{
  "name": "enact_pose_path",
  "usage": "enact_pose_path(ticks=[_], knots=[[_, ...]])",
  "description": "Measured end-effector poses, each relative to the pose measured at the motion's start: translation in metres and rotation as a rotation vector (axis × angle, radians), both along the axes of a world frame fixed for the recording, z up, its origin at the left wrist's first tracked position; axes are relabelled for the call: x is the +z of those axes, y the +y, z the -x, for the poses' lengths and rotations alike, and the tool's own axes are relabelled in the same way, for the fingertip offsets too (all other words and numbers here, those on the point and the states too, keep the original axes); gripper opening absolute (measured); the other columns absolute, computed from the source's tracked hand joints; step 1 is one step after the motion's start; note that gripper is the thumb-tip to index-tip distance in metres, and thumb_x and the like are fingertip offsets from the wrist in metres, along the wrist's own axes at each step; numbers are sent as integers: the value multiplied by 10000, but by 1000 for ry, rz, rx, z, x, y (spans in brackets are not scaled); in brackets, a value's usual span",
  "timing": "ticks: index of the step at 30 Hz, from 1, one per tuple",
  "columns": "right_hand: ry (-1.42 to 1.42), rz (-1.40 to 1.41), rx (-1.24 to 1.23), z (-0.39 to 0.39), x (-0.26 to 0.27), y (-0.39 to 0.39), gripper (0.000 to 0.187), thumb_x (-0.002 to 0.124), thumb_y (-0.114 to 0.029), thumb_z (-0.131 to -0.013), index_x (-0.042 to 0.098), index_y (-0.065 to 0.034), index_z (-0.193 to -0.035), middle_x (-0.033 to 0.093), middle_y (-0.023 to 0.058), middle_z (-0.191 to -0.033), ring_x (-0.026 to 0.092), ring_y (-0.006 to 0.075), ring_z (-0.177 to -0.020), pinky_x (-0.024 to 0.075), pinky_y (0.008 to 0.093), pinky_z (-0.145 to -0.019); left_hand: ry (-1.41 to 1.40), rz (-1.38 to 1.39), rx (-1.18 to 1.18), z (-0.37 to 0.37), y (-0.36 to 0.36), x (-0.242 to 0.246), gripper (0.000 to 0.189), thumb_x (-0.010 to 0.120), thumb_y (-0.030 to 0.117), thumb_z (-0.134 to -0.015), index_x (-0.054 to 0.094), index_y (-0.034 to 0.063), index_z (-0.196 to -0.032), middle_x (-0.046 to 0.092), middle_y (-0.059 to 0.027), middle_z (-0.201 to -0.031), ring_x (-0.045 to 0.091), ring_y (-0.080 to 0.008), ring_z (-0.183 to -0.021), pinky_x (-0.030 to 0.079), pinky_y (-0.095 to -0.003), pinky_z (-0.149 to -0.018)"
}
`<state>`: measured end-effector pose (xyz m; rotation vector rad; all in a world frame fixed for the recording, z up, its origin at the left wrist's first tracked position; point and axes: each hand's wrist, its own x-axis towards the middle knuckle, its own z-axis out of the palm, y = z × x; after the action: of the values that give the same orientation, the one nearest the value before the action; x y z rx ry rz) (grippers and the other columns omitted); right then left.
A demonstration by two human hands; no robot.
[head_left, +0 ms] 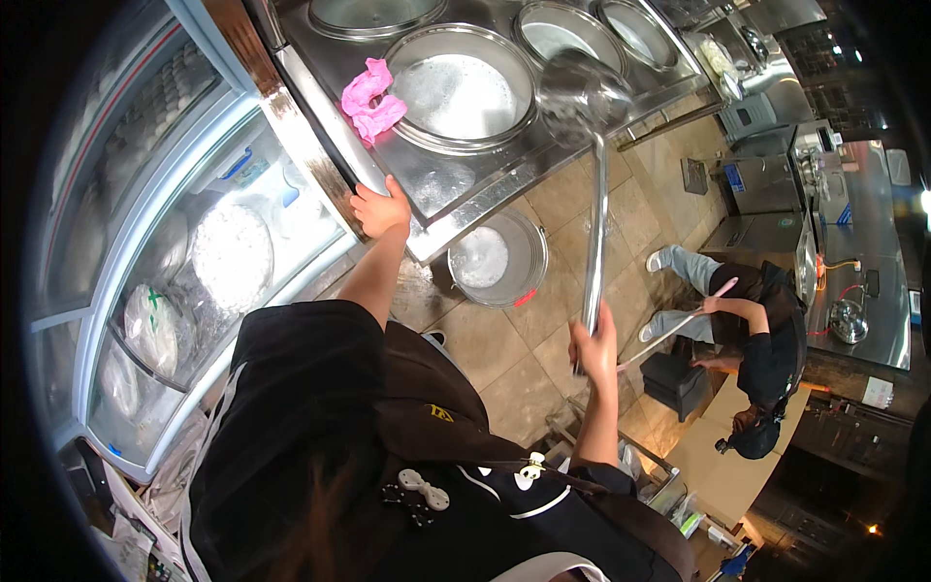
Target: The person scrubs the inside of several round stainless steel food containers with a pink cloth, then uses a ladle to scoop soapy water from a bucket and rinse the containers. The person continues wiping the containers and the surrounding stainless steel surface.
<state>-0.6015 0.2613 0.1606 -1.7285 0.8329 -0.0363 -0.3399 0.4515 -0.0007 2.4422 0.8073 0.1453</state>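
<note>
My right hand (pixel 596 348) grips the handle end of a long metal ladle (pixel 585 98). Its bowl is blurred and hangs at the counter's front edge, beside a large round pot well (pixel 460 94) with foamy, cloudy liquid. My left hand (pixel 382 209) rests, fingers spread, on the near corner of the stainless steel counter (pixel 444 174). Just beyond it a crumpled pink cloth (pixel 372 100) lies by the well's rim. Below the counter edge, a metal bucket (pixel 534 254) with foamy liquid stands on the floor.
More round wells (pixel 571 36) are set in the counter. A glass-topped freezer (pixel 233 254) with bagged goods stands at the left. At the right a co-worker (pixel 764 327) holds a long stick (pixel 673 331) near a dark stool-like box (pixel 673 378). The tiled floor (pixel 502 364) looks wet.
</note>
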Motion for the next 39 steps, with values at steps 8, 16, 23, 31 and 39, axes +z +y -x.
enact_pose_path(ticks=[8,16,23,31,39], knots=[[241,836,399,-194,-28,-16,400,456,-60,-681,396,42,-1063,550,288,-826,552,385,-820,438,426,-703,-19,10,-32,1,-4,-1,583,475,461,-739,383,21,-1110,420,-163,-977,462,-332,-908,427,-448,-684],[375,-79,417,-249,-45,5,135,506,-68,-676,506,66,-664,524,147,-531,513,218,-410,423,323,-386,-25,37,-25,4,0,4,595,474,443,-745,366,8,-1137,417,-171,-1014,456,-341,-919,407,-453,-711],[222,-773,163,-257,-45,47,193,466,-32,-714,388,-71,-542,373,-4,-444,341,77,-342,300,228,-337,-51,46,-42,3,1,1,592,466,445,-751,361,6,-1132,410,-174,-1029,450,-348,-926,406,-460,-719],[80,-1344,87,-261,-37,50,187,480,-164,-836,437,-11,-738,351,-36,-472,322,30,-344,266,173,-311,-43,65,-51,3,3,3,592,459,454,-750,355,12,-1130,406,-187,-1041,449,-363,-929,405,-470,-720],[-129,-1506,151,-187,-10,31,204,386,-101,-856,454,27,-999,337,-32,-513,304,28,-332,258,182,-284,-27,43,-52,0,1,-3,600,455,466,-748,354,14,-1130,398,-184,-1063,456,-360,-934,411,-479,-713]])
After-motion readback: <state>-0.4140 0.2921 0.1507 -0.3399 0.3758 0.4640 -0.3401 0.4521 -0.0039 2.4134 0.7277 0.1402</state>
